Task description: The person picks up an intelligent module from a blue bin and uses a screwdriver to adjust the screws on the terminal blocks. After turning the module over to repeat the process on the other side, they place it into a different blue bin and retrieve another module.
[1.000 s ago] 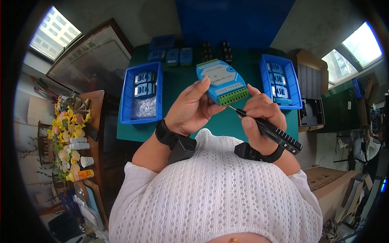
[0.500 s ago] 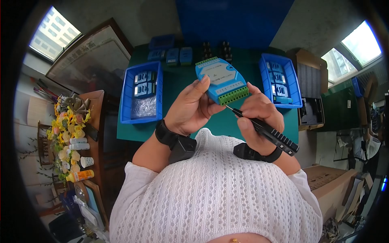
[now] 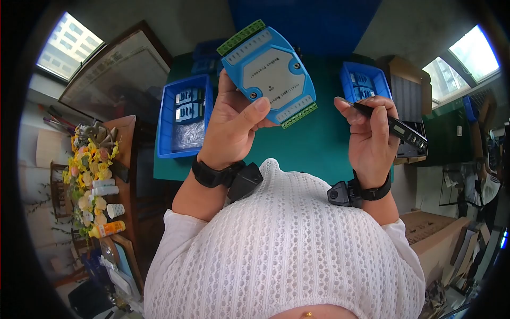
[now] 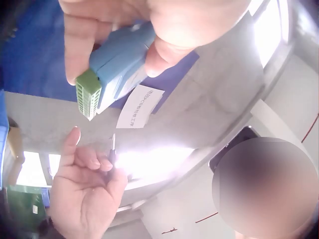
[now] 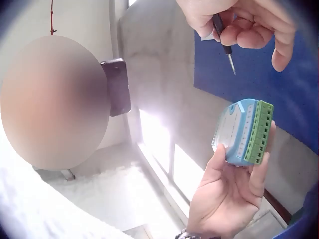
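Observation:
A blue module (image 3: pixel 273 74) with a pale labelled face and green terminal strips at two opposite ends is raised in the left hand (image 3: pixel 228 130), the thumb on its face and the fingers behind. To the right, apart from the module, the right hand (image 3: pixel 372 138) grips a black screwdriver (image 3: pixel 405 132). In the right wrist view the screwdriver's thin metal tip (image 5: pixel 232 65) points toward the module (image 5: pixel 243 132) without touching it. The left wrist view shows the green terminal strip (image 4: pixel 88 95) side-on, between left-hand fingers.
Blue bins with similar modules stand on the green table (image 3: pixel 297 154), one at left (image 3: pixel 166 119), one at right (image 3: pixel 348 69). More blue items at the back are partly hidden by the held module. Flowers and bottles (image 3: pixel 107 229) stand on a wooden surface at far left.
The left hand has lifted the module up and turned its face toward the head camera. The right hand has moved right, taking the screwdriver tip off the green terminal strip.

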Demonstrator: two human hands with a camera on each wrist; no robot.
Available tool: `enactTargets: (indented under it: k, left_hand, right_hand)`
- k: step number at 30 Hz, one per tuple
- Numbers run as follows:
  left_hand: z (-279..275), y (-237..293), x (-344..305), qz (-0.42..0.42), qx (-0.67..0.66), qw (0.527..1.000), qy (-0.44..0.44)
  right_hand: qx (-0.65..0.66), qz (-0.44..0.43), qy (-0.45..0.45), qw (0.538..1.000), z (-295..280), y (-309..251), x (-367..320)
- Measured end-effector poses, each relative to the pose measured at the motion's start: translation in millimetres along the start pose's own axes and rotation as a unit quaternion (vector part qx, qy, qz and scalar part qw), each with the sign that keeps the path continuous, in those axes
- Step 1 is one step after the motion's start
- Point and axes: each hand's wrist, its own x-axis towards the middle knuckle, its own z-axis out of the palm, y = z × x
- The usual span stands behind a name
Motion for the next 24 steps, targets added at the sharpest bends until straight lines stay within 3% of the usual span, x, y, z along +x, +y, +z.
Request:
enactTargets:
  k: [7, 10, 16, 18, 20, 23, 24]
  left_hand:
    - [-5.5, -4.3, 3.0, 0.010, 0.045, 0.999, -0.011]
    - [-14.4, -6.2, 7.9, -0.027, 0.117, 0.993, -0.003]
    - [-92.9, -66.9, 19.5, -0.239, 0.173, 0.952, 0.082]
    - [-116.2, -90.1, 14.0, -0.286, 0.256, 0.917, 0.112]
    - [-130.4, -108.6, 11.0, -0.297, 0.382, 0.867, 0.122]
    - [-126.9, -119.3, 12.1, -0.193, 0.673, 0.714, -0.017]
    - [-116.5, -118.9, 15.4, -0.183, 0.717, 0.670, -0.055]
  right_hand:
    - [0.015, 0.035, 0.020, 0.999, -1.7, 3.8, 2.2]
    - [0.017, 0.031, 0.028, 0.999, -11.5, 8.2, 7.5]
    - [-0.116, 0.018, 0.136, 0.984, -62.4, 17.3, 14.5]
    - [-0.205, 0.035, 0.180, 0.961, -81.0, 28.1, 9.5]
    - [-0.336, 0.043, 0.111, 0.934, -99.8, 42.1, 0.8]
    - [-0.459, 0.024, -0.007, 0.888, -121.0, 68.2, -13.9]
    - [-0.483, 0.069, -0.039, 0.872, -120.8, 72.5, -16.9]
